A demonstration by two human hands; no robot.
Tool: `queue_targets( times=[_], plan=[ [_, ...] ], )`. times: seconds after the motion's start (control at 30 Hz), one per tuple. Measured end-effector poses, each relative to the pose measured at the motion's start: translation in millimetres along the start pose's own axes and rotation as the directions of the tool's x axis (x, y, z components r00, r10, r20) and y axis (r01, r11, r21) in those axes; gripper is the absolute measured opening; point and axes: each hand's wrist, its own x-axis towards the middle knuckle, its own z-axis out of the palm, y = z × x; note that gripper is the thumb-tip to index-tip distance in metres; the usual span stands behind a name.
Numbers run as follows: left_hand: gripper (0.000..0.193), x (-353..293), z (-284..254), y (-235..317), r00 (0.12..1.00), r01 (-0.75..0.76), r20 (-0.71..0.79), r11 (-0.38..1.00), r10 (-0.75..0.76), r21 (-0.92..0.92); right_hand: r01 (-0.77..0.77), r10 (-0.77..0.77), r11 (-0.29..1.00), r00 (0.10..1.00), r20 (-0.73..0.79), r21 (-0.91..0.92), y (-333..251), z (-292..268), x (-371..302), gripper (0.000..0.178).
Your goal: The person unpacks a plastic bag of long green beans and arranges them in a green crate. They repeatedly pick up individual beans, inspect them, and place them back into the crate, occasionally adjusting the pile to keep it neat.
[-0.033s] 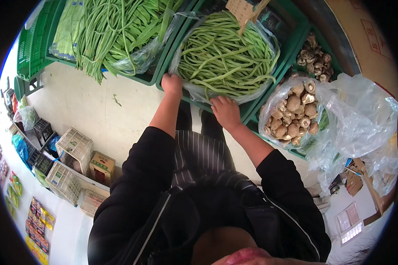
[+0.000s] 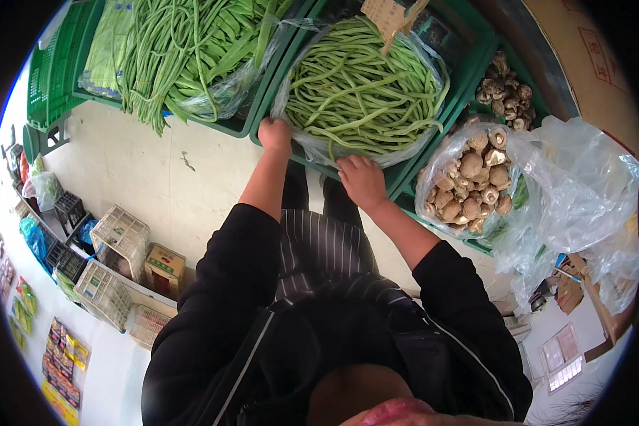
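Long green beans (image 2: 366,89) fill a clear plastic bag (image 2: 319,147) that lines a green crate (image 2: 263,99). My left hand (image 2: 275,133) is closed around the crate's near left corner. Farther right along the same near edge, my right hand (image 2: 362,179) has its fingers bent over the rim, where the bag's edge overlaps it. Its fingertips touch the plastic, and the hand hides that part of the rim. A cardboard tag (image 2: 385,20) stands at the back of the beans.
To the left, another crate holds bundled long beans (image 2: 149,64) and flat pods (image 2: 227,35). Bagged mushrooms (image 2: 472,181) and loose plastic sheeting (image 2: 575,177) lie at right, with darker dried mushrooms (image 2: 505,96) behind. Pale plastic crates (image 2: 121,231) and a carton (image 2: 165,270) stand lower left.
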Motion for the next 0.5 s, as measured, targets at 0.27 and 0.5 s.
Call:
queue_targets(
  times=[0.27,0.5],
  plan=[
    [0.010,2,1,22,0.929,0.365,0.271,0.728,-0.251,-0.580,-0.111,0.138,0.926,0.989,-0.050,0.361,25,35,-21,0.032],
    [0.033,13,-17,4,0.874,-0.355,0.478,0.786,0.086,0.506,-0.137,0.111,0.893,0.990,0.085,0.428,47,37,-13,0.039]
  ],
)
